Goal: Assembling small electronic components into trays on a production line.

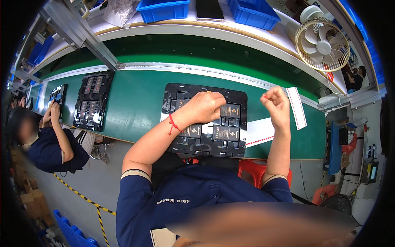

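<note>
A black plastic tray [201,149] lies on the green bench in front of me, with several flat black batteries [230,110] in its pockets. My left hand [205,106] is closed over the tray's upper middle; its curled fingers hide whatever they may hold. To the right of the tray, my right hand [277,106] is raised in a pinch, a small red sticker showing at its fingertips. Below that hand, a white sticker sheet [259,131] with a row of small red marks lies partly against the tray's right edge. Another such strip [297,108] lies farther right.
On the left stands a second battery tray [89,101], and beyond it a co-worker [51,140] handles another tray [58,95]. Blue bins [163,11], a phone [209,10] and a fan [323,46] are on the shelf. A metal post [92,43] rises at the back.
</note>
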`<action>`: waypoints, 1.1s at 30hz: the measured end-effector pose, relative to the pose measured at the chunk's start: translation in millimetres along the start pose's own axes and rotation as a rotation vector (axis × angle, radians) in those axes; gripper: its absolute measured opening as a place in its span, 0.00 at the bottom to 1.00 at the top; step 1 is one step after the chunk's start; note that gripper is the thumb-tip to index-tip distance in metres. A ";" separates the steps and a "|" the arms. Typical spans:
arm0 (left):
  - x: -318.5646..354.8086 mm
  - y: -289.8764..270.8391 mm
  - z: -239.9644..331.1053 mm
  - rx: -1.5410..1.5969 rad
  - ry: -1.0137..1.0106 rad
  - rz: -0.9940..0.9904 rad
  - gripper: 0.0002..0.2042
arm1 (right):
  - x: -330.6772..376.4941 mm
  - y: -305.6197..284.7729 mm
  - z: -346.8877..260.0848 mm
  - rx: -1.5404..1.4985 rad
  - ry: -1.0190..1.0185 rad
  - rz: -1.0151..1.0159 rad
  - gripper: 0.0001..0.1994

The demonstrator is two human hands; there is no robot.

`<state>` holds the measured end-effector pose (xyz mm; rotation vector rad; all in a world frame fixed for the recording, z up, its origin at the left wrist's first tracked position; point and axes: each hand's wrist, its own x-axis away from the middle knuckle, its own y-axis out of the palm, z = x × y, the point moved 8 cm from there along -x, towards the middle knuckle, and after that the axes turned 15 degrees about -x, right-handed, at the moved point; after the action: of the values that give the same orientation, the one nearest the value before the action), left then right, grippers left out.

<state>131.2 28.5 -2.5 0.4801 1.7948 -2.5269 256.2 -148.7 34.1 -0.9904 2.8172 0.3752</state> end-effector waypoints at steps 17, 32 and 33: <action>-0.2 -13.2 4.7 0.097 0.079 0.144 0.14 | -17.8 72.3 28.0 -0.097 0.303 -0.241 0.28; 13.8 -22.3 -4.2 0.108 0.008 0.394 0.05 | -24.0 96.4 62.2 0.158 0.512 -0.403 0.30; 14.5 -22.0 -4.0 0.104 0.008 0.399 0.05 | -23.3 96.3 63.3 0.156 0.512 -0.405 0.30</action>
<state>114.4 42.3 12.9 0.7644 1.4009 -2.3452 216.3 -44.8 -3.7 -1.7812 2.8765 -0.1693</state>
